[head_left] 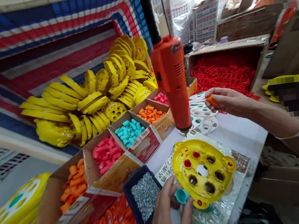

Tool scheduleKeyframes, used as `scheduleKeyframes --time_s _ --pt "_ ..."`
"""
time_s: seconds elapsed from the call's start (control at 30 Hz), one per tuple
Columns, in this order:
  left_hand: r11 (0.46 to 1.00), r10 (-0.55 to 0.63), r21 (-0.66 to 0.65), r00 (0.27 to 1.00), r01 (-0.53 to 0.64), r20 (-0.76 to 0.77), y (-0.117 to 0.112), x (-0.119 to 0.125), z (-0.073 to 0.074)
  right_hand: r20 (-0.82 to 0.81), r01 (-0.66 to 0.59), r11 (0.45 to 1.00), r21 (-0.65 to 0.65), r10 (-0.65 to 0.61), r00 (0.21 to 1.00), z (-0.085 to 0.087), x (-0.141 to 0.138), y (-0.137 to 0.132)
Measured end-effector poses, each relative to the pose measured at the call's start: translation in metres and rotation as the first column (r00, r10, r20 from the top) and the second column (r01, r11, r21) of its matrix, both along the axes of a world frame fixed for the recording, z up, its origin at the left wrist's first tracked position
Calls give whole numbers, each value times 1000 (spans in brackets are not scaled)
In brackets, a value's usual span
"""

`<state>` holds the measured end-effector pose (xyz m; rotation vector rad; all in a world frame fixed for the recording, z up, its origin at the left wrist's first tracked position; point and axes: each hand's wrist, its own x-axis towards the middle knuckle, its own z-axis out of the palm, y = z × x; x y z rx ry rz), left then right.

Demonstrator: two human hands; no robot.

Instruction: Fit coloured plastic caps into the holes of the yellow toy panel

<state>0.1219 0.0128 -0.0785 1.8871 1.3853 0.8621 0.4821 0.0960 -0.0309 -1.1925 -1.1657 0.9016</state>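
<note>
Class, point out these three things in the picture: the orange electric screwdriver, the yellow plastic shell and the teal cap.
Orange electric screwdriver (171, 84): head view, middle of its body.
Yellow plastic shell (197, 148): head view, its upper face near the rim.
Teal cap (181, 196): head view, its outer side.

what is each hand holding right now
Left hand: closed, holding a teal plastic cap.
Right hand: closed, holding an orange plastic cap.

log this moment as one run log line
left hand: teal cap, beside yellow plastic shell | right hand: orange piece, above white plastic rings | orange electric screwdriver hanging
</note>
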Motion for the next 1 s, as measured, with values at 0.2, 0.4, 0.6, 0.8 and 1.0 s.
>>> scheduleKeyframes --time_s 0.2,0.4,0.6,0.8,1.0 --pt "996 -76 -46 997 75 -16 1 26 6 -174 -180 983 -44 170 970 -14 -15 -34" --pt "992 -81 -99 995 75 -63 4 34 7 -159 -239 969 -64 226 961 -31 -27 -45" --pt "990 -135 -37 987 133 -91 9 34 8 -160 -366 924 -110 347 924 -37 -40 -55" --pt "960 -270 34 950 278 -154 17 37 12 -164 -466 877 -121 445 880 -39 -58 -65" --pt "885 -449 4 858 465 -250 27 39 30 -144 -511 846 -151 493 858 -48 -67 -66"
